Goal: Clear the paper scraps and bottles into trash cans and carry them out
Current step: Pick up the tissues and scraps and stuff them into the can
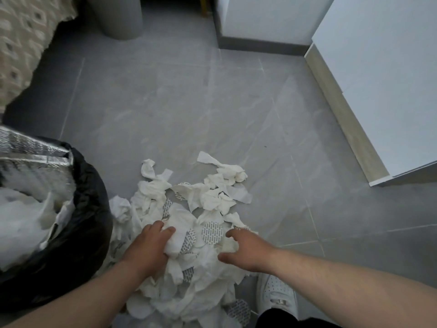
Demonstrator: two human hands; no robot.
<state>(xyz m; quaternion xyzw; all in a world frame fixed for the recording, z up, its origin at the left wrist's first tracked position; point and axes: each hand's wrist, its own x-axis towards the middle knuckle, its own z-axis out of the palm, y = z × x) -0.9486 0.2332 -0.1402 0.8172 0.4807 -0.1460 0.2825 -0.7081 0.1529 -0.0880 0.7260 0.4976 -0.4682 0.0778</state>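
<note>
white shoe (276, 292) sat near right, left hand (146, 247) fingers curled round a wad of paper scraps (201, 202), right hand (246, 252) clawed wide on the pile, grip undetermined, scraps lay heaped on grey floor (165, 102), black-lined trash can (82, 209) just beside at left, grey bin (118, 17) far left

The paper scraps (189, 202) are soft, matt white tissue, crumpled and torn; the round discs (212, 232) among them look thin and stiff, finely printed. The trash can (89, 209) at the floor's left edge wears a glossy black plastic bag, with embossed silvery foil (28, 150) inside. The floor (165, 102) is smooth grey tile with a faint sheen
</note>
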